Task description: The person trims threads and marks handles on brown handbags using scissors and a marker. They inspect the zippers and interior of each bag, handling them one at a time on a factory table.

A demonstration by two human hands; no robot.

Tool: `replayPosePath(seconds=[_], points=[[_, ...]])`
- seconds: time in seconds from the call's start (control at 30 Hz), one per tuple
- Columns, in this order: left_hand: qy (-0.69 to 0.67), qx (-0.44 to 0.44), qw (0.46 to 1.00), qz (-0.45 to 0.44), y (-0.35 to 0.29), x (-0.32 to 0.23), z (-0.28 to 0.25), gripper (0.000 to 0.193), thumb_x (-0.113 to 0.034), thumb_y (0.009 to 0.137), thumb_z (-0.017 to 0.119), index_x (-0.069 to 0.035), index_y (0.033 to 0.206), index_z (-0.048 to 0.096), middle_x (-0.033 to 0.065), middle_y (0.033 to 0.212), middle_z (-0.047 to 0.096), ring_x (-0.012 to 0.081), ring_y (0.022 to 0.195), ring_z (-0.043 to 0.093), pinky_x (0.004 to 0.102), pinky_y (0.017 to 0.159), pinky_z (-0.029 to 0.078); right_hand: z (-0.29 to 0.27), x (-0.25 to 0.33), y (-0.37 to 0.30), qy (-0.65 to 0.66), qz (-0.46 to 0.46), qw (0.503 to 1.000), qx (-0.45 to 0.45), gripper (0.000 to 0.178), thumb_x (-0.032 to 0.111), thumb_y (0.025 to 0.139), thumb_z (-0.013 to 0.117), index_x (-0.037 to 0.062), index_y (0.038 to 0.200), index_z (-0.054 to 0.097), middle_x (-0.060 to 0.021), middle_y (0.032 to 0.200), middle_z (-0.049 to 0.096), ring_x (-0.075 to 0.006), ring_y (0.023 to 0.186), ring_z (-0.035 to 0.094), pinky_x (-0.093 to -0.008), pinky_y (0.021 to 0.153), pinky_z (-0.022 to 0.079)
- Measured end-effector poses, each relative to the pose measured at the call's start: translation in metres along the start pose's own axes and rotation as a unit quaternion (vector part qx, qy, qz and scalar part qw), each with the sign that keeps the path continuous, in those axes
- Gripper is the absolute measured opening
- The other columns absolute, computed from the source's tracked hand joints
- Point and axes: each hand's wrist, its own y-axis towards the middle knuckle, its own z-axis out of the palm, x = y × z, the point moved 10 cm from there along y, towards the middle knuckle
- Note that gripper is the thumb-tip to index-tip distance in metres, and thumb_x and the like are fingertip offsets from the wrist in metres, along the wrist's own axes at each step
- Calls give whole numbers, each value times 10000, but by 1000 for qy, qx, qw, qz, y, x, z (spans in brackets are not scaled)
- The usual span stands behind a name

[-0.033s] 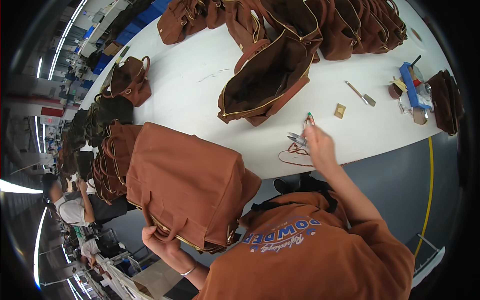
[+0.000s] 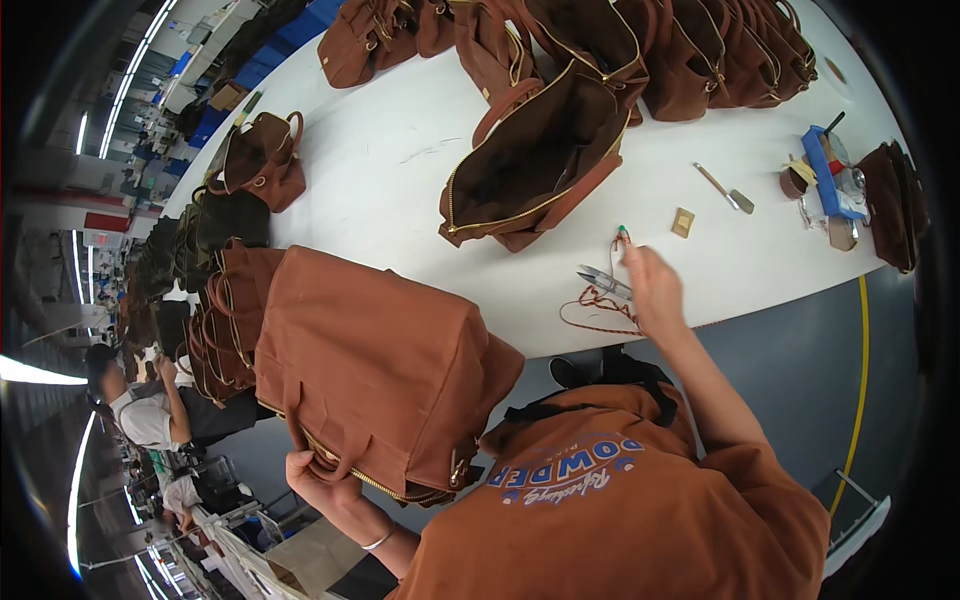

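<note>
A brown handbag (image 2: 375, 350) is tipped on its side at the table's near edge, its gold zipper facing me. My left hand (image 2: 340, 495) grips one of its handles. Over the near right part of the tabletop is my right hand (image 2: 657, 295), blurred, its fingers partly hidden from view. Just left of it lie metal thread snips (image 2: 603, 281) and a loop of red patterned cord (image 2: 575, 318). A small green-tipped item (image 2: 622, 232) is by the fingertips. Farther back, another brown handbag (image 2: 540, 160) stands unzipped, showing its dark lining.
The white table (image 2: 370, 190) carries several brown bags (image 2: 690, 60) along its far side and a small brown bag (image 2: 262, 160) at left. A brush (image 2: 725, 190), a tan block (image 2: 683, 222) and a blue tray (image 2: 828, 170) lie right. A person (image 2: 150, 410) works at left.
My right hand has shifted slightly right, away from the snips, and more of the snips and cord shows. The left hand and its handbag stay put.
</note>
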Motion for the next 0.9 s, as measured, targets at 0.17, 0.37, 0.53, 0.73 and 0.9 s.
replayPosePath(seconds=[0.17,0.37,0.53,0.73,0.9], points=[[-13,-9,1000,-15,17,-9,-43,640,-108,679,506,-52,1312,578,149,1239,637,278,1066,645,428,934,519,-27,-88,15,-162,33,984,-67,312,288,981,529,-3,1029,630,-213,953,616,-407,857,604,-487,724,477],[63,-55,996,26,18,-39,-19,238,-143,689,614,-82,918,631,79,994,667,271,931,640,435,892,521,-48,-103,6,-234,-34,956,-173,353,155,852,671,-14,1155,604,-203,1121,589,-388,1046,537,-509,866,453],[91,-75,984,130,-12,-111,8,212,-123,686,671,-67,891,678,78,832,637,222,687,568,362,706,468,-59,-106,7,-198,-13,964,-177,336,141,810,684,-11,1106,635,-192,1186,558,-376,1111,502,-492,923,438],[191,99,918,334,-45,-182,103,370,-31,759,597,-2,1126,636,157,1042,598,225,858,580,290,697,483,-127,-124,-12,-140,57,965,-212,260,87,848,651,-1,1092,643,-195,1195,554,-386,1134,484,-457,934,440],[230,124,841,474,-105,-171,199,325,-28,766,602,18,1087,631,137,990,602,217,777,575,263,659,487,-189,-149,-12,-94,51,956,-275,266,51,838,643,-5,1098,637,-199,1190,546,-386,1138,475,-455,957,423]])
